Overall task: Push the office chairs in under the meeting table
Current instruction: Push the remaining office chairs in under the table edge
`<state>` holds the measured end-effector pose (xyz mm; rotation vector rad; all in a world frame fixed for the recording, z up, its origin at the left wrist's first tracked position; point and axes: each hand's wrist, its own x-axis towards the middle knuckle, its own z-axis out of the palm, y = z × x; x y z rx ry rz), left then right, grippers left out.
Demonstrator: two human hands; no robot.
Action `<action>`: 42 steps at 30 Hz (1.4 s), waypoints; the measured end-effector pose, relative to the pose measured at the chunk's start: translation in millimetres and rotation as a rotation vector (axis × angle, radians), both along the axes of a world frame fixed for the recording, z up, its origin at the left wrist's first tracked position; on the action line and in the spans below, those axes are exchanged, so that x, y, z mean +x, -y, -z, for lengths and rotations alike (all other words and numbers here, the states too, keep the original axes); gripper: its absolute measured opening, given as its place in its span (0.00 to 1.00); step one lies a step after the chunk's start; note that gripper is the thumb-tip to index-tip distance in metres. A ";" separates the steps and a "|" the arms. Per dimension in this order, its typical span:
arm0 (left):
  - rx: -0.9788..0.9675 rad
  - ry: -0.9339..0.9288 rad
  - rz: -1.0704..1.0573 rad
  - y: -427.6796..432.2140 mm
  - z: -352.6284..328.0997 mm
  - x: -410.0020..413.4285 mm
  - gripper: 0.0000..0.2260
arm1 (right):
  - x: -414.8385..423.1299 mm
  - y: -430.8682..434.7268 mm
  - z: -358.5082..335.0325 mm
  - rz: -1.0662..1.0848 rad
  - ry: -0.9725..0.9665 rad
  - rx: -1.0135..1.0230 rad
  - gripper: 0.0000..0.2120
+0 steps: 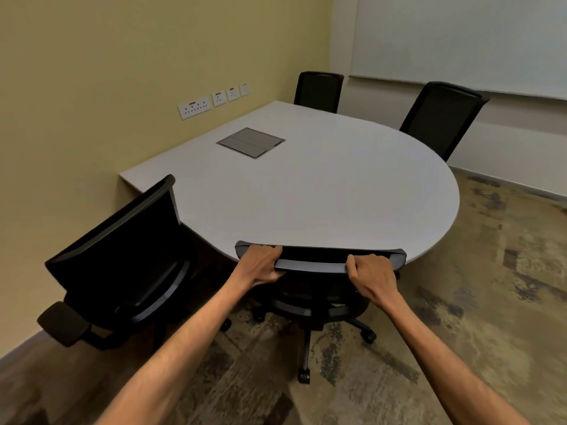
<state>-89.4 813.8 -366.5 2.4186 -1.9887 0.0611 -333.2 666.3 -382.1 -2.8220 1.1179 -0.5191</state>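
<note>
Both hands on the near chair's backrest

The left hand (262, 265) and right hand (372, 276) each hold a closed grip on the near chair (319, 262), whose backrest meets the desk (306, 191) at its rounded near edge.

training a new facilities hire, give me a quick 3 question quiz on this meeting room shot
1. How many office chairs are in view?
2. True or false: both hands grip the top of the nearest chair's backrest.
3. Which chair is turned at an angle to the table: A) far corner chair, B) near-left chair, C) far-right chair?

Key
1. Four: the held chair, near-left chair, far corner chair, far-right chair, around the meeting table.
2. True: left hand and right hand both clasp it.
3. B.
</note>
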 end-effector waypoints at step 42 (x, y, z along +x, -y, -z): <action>-0.528 0.074 -0.968 -317.7 -62.6 213.8 0.37 | 402.5 -183.9 -82.2 -0.636 0.185 -0.134 0.21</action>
